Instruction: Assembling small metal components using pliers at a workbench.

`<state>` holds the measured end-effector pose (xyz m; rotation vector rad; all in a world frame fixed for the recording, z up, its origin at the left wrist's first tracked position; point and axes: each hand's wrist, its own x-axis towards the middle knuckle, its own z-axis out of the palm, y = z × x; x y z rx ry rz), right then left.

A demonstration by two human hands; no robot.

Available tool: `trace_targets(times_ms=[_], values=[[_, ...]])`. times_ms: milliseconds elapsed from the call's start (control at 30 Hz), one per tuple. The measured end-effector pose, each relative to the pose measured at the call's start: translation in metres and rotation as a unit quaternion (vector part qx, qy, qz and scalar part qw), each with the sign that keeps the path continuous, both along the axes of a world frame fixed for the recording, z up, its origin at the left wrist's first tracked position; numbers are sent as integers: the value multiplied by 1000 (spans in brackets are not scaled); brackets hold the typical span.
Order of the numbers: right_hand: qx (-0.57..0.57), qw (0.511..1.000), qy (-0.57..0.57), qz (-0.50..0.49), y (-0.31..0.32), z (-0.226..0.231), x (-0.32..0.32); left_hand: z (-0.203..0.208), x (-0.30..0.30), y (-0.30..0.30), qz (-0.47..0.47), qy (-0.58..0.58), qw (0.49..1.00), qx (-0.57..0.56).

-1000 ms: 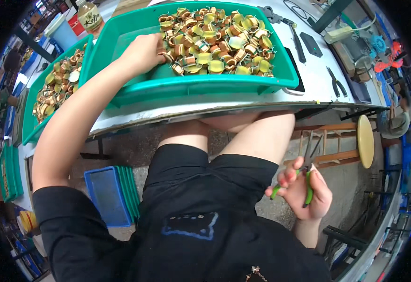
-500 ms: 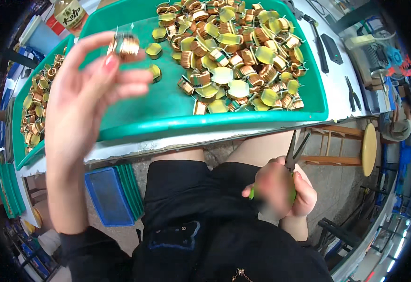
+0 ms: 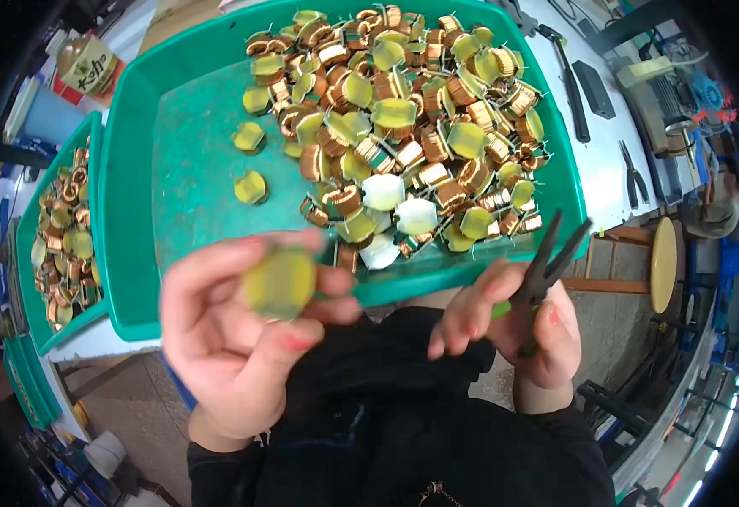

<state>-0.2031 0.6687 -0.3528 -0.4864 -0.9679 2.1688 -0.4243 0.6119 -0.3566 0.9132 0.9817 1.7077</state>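
Note:
Between the thumb and fingers of my left hand (image 3: 234,338) is a copper-wound coil (image 3: 278,283), its yellow base turned up toward me and a little blurred. My right hand (image 3: 513,325) grips a pair of long-nose pliers (image 3: 538,270) with green handles, the jaws apart and pointing away from me. Both hands are over the near rim of a large green tray (image 3: 133,296). Inside it a heap of similar coils (image 3: 420,118) fills the middle and right. Two single coils (image 3: 251,187) lie apart on the tray's left floor.
A second green tray (image 3: 99,211) with more coils stands at the left. Right of the large tray lie a black-handled tool (image 3: 574,93), a black block (image 3: 594,89) and another pair of pliers (image 3: 633,176). A bottle (image 3: 89,63) stands at the far left; a stool (image 3: 663,266) is at the right.
My left hand has come down and nearer with the coil, turning its yellow base up. My right hand has risen slightly with the pliers. The large tray appears lower in view.

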Motion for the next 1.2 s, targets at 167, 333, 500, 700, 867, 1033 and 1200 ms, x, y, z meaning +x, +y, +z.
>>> trace_targets(times_ms=[167, 333, 500, 700, 867, 1033, 1200], values=[[74, 988, 136, -25, 47, 12, -33, 13, -11, 44, 70, 129, 985, 95], [166, 976, 128, 64, 62, 48, -29, 47, -7, 42, 158, 265, 939, 149], [207, 971, 103, 58, 4, 93, -59, 102, -37, 2, 155, 280, 941, 105], [217, 972, 90, 28, -5, 114, -74, 122, -45, -14, 129, 292, 943, 89], [156, 982, 108, 8, -20, 53, -23, 64, 13, -39, 130, 237, 961, 60], [180, 983, 5, -40, -49, 41, -4, 46, 25, -64, 77, 230, 967, 72], [126, 985, 105, -54, -73, 19, 1, 25, 34, -111, -78, -75, 994, 26]])
